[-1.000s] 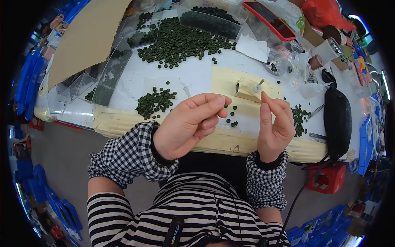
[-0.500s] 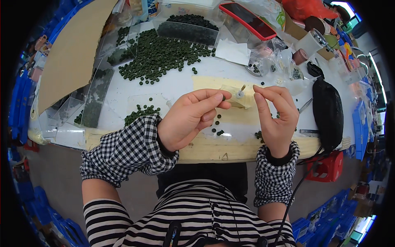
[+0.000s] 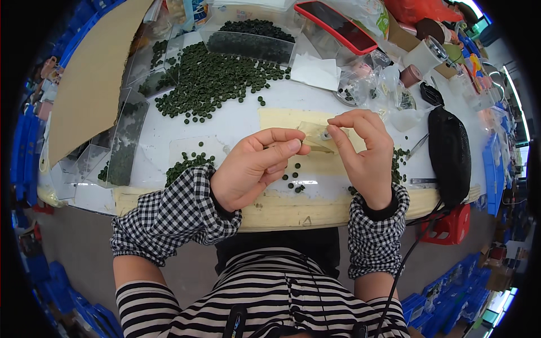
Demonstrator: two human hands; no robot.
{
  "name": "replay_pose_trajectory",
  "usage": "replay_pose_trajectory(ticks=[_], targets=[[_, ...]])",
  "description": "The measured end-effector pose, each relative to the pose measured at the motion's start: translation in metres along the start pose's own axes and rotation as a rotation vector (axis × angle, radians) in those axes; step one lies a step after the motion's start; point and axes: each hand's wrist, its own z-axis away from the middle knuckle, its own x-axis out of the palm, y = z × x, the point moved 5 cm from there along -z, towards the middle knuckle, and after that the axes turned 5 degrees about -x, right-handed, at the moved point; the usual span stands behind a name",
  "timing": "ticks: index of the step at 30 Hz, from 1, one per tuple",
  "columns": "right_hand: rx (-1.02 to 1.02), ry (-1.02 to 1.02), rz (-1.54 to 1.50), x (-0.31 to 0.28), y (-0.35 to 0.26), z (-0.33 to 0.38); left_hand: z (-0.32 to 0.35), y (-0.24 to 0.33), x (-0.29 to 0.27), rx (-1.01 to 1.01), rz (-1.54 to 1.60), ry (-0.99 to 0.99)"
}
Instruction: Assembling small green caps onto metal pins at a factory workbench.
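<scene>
The left hand (image 3: 248, 166) has thumb and forefinger pressed together on a small dark disc (image 3: 301, 143), mostly hidden by the fingertips. The right hand (image 3: 366, 155) brings thumb and forefinger close together at a white fitting (image 3: 325, 136) on the block (image 3: 310, 139); whether they grip anything cannot be told. That block lies between the two hands, its view partly blocked by both sets of fingers.

Just nearer than the left fingertips lie loose discs (image 3: 291, 176). Left of that hand is a small pile (image 3: 189, 163), partly covered by the sleeve (image 3: 174, 205); well beyond it spreads a big pile (image 3: 214, 84). Right of the right hand are tweezers (image 3: 417, 146) and a black pouch (image 3: 449, 155). Beyond both lie paper (image 3: 315, 71) and a red-cased phone (image 3: 338, 26).

Faint print on the far box (image 3: 243, 10) is unreadable.
</scene>
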Motion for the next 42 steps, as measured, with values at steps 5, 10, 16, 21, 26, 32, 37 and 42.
replay_pose_trajectory(ticks=[5, 10, 16, 21, 26, 32, 37, 42], targets=[[0.018, 0.015, -0.018, 0.001, 0.001, 0.004, -0.001, -0.001, -0.001, -0.008, 0.028, -0.032], [-0.012, 0.011, 0.032, -0.001, -0.002, 0.003, -0.001, 0.0, 0.001, -0.003, 0.035, -0.049], [-0.045, 0.284, -0.137, -0.024, -0.016, 0.008, -0.001, 0.0, 0.002, 0.01, 0.009, -0.081], [0.037, 0.123, -0.586, -0.002, -0.012, 0.012, 0.001, -0.001, 0.003, 0.003, -0.059, -0.087], [0.181, 0.033, -0.798, 0.012, -0.014, 0.014, 0.0, -0.005, 0.002, -0.008, -0.077, -0.092], [0.191, 0.015, -0.755, 0.014, -0.013, 0.014, 0.0, -0.005, 0.002, -0.009, -0.079, -0.096], [0.193, 0.017, -0.754, 0.013, -0.014, 0.014, 0.0, -0.005, 0.003, -0.01, -0.081, -0.1], [0.204, 0.196, -0.629, 0.004, -0.005, 0.015, 0.001, -0.005, 0.001, -0.002, -0.083, -0.086]])
